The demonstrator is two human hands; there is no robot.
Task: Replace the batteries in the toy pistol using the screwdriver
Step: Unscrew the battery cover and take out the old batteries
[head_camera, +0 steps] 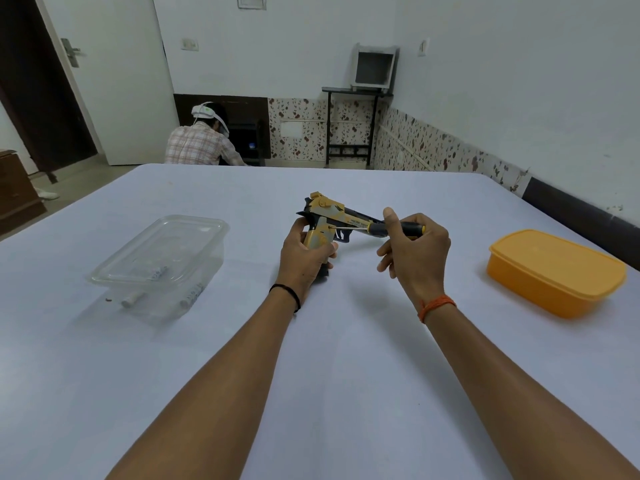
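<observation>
At the far left of the white tabletop (pixel 346 358) we see a clear plastic container (pixel 157 268) with its clear lid resting on top; well to the left of the toy pistol, it holds a few batteries (pixel 192 295) lying on its bottom.

Moving right, we come to the left hand (pixel 306 256), a black band on its wrist. Its grip is closed round the handle of the toy pistol (pixel 332 221), fingers curled about the lower part of the handle, holding the yellow-and-black pistol just above the tabletop near the middle, barrel pointing to the right and away.

Just right of the pistol is the right hand (pixel 417 251), an orange thread on its wrist. Its grip is closed on the screwdriver (pixel 388 229): thumb up on top of the black-and-yellow handle, fingers curled beneath. The thin metal shaft runs leftwards from that hand, and its tip meets the side of the pistol at the top of the handle, close above the left hand's fingers.

Well to the right of the pistol sits a closed orange box (pixel 557 271) with its lid on, apart from both hands.
</observation>
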